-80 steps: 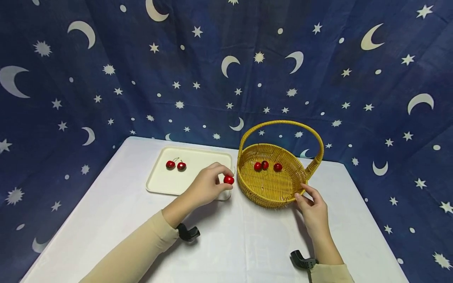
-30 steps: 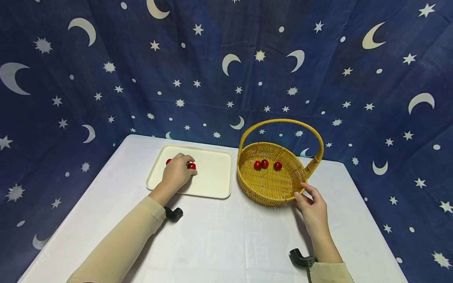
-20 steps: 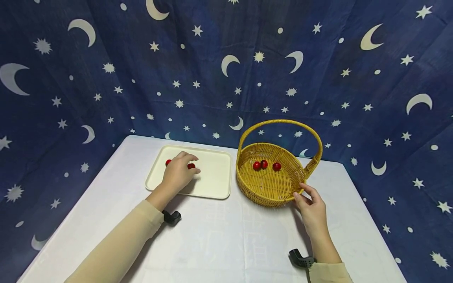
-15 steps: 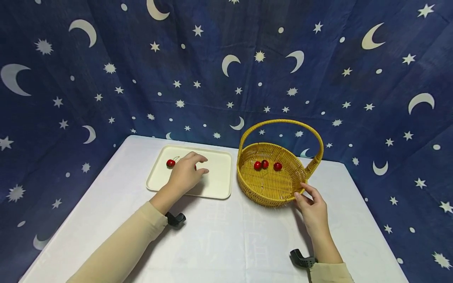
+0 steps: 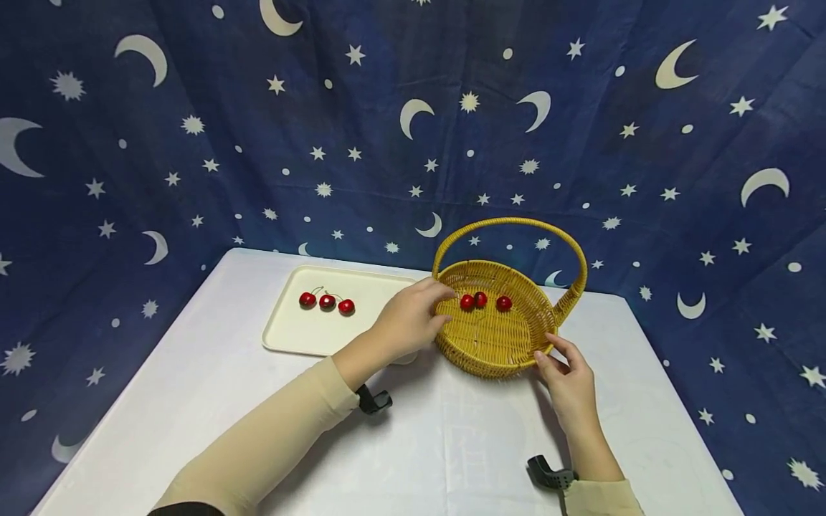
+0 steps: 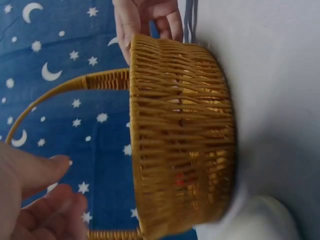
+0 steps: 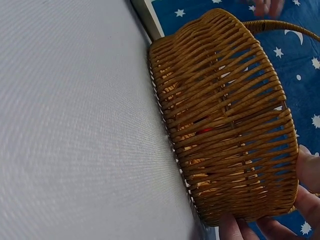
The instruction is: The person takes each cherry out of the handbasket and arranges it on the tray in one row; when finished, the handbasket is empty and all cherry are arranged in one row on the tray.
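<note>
My left hand (image 5: 413,315) hovers at the left rim of the yellow wicker basket (image 5: 461,356), thumb and fingers apart. Nothing lies between them in the left wrist view, where the hand (image 6: 42,195) is beside the basket wall (image 6: 180,135). With thumb and fingers, my right hand (image 5: 571,380) grips the basket's near right rim. Inside the basket are three red cherries (image 5: 504,304). Three more cherries (image 5: 327,302), with thin stems showing, lie in a row on the cream tray (image 5: 290,337) to the left.
The basket's tall arched handle (image 5: 516,221) rises above its rim. The tray's right end is partly hidden behind my left hand. A white cloth (image 5: 452,444) covers the table, and a dark blue curtain (image 5: 361,86) with moons and stars hangs behind it.
My left hand carried a cherry leftward, set it on the tray beside the other two and let go. It then moved right to the basket. The right hand stayed on the rim.
</note>
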Demonstrator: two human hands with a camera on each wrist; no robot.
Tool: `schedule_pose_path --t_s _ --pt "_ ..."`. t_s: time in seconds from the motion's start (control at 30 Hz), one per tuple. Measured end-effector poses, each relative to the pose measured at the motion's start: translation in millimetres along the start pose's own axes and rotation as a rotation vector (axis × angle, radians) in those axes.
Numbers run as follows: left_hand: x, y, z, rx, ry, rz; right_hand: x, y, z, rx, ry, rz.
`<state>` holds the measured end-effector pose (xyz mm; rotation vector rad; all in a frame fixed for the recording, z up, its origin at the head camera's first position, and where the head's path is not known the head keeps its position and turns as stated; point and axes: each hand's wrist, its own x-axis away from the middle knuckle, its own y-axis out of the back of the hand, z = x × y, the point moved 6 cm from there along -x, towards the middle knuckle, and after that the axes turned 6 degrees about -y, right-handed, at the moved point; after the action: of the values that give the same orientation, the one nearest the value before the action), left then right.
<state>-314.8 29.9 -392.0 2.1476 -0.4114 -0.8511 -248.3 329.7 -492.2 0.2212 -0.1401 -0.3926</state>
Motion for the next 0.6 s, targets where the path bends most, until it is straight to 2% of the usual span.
schedule_pose_path --t_s 0.17,0.3,0.5,0.6 --pt "-34.1 -27.8 -2.9 -0.024 0.008 0.142 -1.8 -0.4 -1.5 0.005 0.0 -0.007" --pt "-58.7 -50.0 3.8 -0.044 0.06 0.226 -1.8 0.2 -2.1 0.001 0.016 -0.004" --pt "-79.5 -79.9 16.8 -0.066 0.174 0.343 1.2 -0.9 -0.8 0.024 0.032 0.026" --pt "-85.1 -92.0 22.2 -0.095 0.202 0.395 1.0 -0.1 -0.8 0.024 0.028 0.024"
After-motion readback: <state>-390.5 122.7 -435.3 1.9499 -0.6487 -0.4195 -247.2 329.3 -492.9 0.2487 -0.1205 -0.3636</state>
